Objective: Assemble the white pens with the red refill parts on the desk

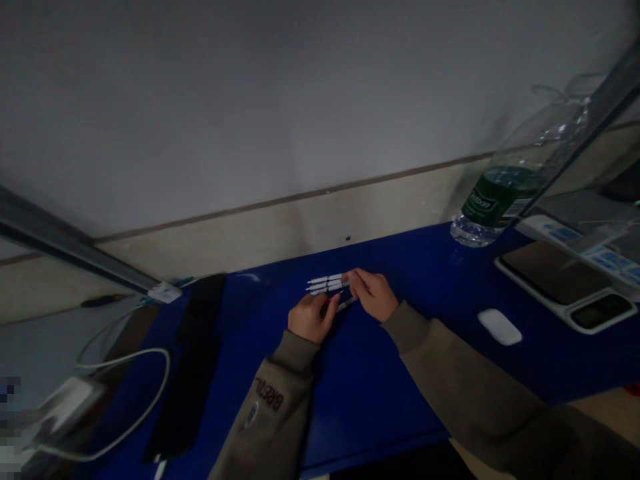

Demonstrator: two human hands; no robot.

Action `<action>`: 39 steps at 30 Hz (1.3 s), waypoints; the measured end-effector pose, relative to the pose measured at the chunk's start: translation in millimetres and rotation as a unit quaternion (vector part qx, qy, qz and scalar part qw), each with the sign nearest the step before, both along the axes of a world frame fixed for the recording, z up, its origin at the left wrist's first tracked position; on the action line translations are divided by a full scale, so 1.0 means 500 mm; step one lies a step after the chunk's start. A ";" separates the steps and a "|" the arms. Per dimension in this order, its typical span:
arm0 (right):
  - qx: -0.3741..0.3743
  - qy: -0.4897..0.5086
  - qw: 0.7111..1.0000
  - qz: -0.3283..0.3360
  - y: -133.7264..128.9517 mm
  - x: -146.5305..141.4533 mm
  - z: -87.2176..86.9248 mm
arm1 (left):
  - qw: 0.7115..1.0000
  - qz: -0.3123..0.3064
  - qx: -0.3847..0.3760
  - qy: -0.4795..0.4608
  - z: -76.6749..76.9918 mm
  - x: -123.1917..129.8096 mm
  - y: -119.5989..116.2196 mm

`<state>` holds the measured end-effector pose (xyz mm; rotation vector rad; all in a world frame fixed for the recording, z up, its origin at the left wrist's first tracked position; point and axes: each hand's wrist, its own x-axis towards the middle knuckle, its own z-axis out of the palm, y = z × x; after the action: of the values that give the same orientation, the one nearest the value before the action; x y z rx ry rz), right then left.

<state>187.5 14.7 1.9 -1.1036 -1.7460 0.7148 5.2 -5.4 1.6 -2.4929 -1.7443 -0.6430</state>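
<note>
Three white pens (326, 285) lie side by side on the blue tabletop (270, 320), their tips pointing left. Close below them, my left hand (311, 316) has its fingers closed on one end of another pen (346, 304), which slants up to the right. My right hand (373, 293) is also closed, with its fingertips at the right ends of the pens and at the upper end of the slanted one. The fingers hide part of each pen, and the small details there are dim.
A large clear bottle (493, 193) with a green label stands at the back right. Near it are a white mouse-like object (500, 327) and a scale-like device (560, 273). Black items (193, 380) and a white cable (167, 373) lie on the left. A wall runs behind.
</note>
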 end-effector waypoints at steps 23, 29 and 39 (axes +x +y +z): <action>-0.012 -0.016 0.996 0.081 -0.016 -0.027 -0.004 | 0.996 -0.078 0.008 -0.048 -0.006 -0.002 0.005; -0.022 -0.011 0.996 0.082 -0.018 -0.032 -0.004 | 0.994 -0.097 0.006 -0.054 -0.002 0.000 0.004; -0.042 0.012 0.995 0.094 -0.020 -0.031 -0.005 | 0.991 -0.049 -0.044 -0.118 -0.005 0.002 0.001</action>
<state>171.9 4.5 -0.8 -0.9888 -1.8297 0.9211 6.2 -4.7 -1.0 -2.6714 -1.7671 -0.9234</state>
